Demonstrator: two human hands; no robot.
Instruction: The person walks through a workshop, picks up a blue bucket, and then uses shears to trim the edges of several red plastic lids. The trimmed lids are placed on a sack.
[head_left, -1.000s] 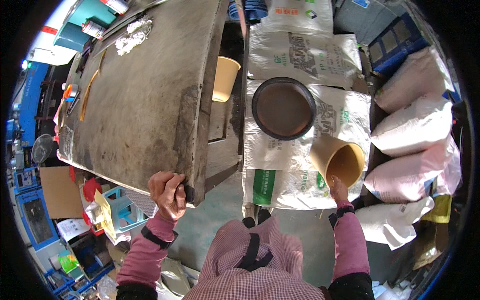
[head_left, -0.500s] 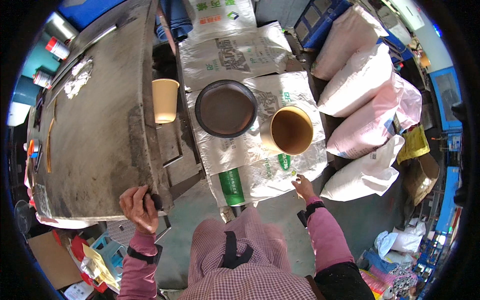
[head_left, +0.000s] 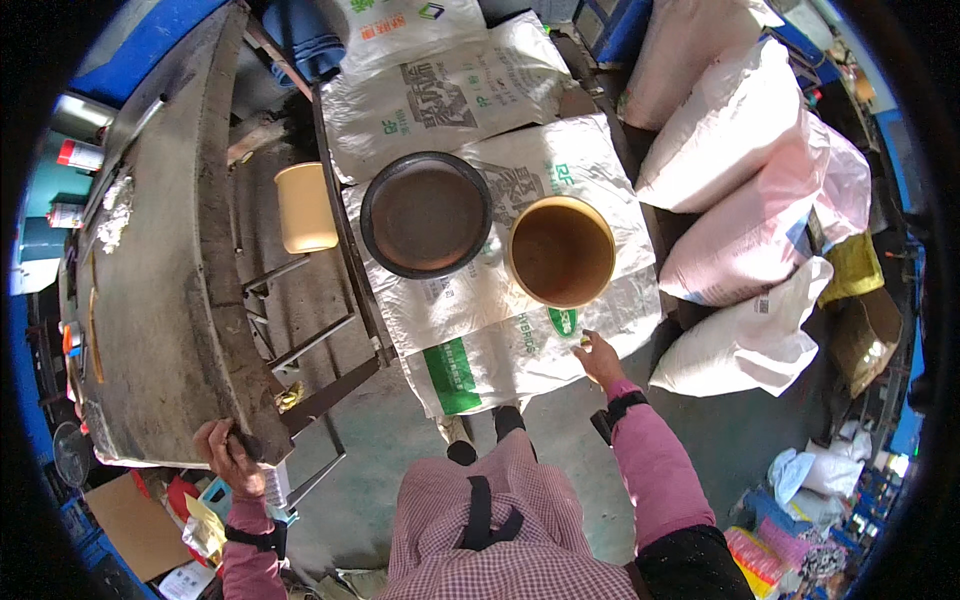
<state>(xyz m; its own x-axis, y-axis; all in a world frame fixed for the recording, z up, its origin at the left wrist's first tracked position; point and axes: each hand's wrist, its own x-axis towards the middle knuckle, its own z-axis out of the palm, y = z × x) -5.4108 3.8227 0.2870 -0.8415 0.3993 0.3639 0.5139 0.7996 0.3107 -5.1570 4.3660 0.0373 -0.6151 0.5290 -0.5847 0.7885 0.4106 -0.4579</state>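
My left hand (head_left: 232, 458) is curled over the near right corner of a worn grey tabletop (head_left: 160, 290). Beside its fingers is a dark patch; whether it is an object or shadow cannot be told. At the near right edge of a bench covered with flattened white sacks (head_left: 430, 320), my right hand (head_left: 600, 360) has its fingers extended and apart, with nothing visible held. Just beyond it stands a cream bucket (head_left: 562, 252), open end up, brown inside. To its left is a round, dark-rimmed pan (head_left: 425, 215) with a brown, flat inside.
A second cream bucket (head_left: 307, 207) is between tabletop and bench, above a metal frame (head_left: 315, 343). Several full white and pinkish sacks (head_left: 735, 330) line the bench's right side. A cardboard piece (head_left: 125, 525) and plastic items lie at lower left. Cans (head_left: 80, 155) stand beyond the tabletop.
The view has shifted, and the gap between tabletop and bench looks wider, showing more metal frame. My left hand stays at the tabletop corner; my right hand stays near the bench's edge.
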